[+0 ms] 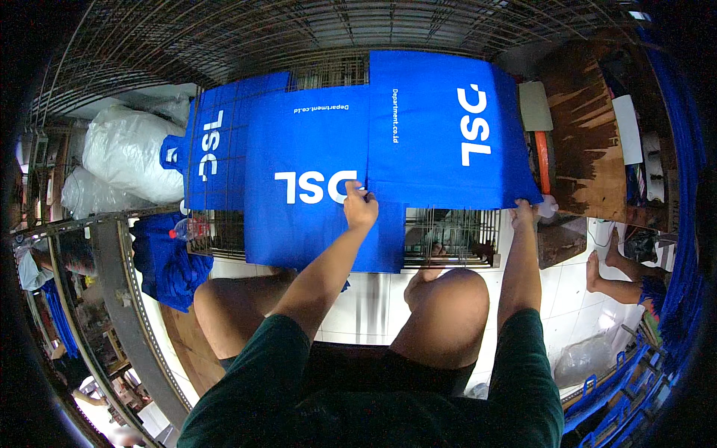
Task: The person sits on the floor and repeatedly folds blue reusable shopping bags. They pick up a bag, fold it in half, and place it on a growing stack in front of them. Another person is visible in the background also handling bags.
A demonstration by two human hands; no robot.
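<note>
Part-bare wire rack (452, 233), blue sheet (426, 142), fingers (522, 202) at near corners

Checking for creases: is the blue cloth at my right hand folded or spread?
Spread: the blue cloth lies mostly flat, its printed face showing, your right hand at its near right corner. Hidden layers: cannot tell.

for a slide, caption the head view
Left hand and right hand at near corners of a printed blue cloth.
</note>
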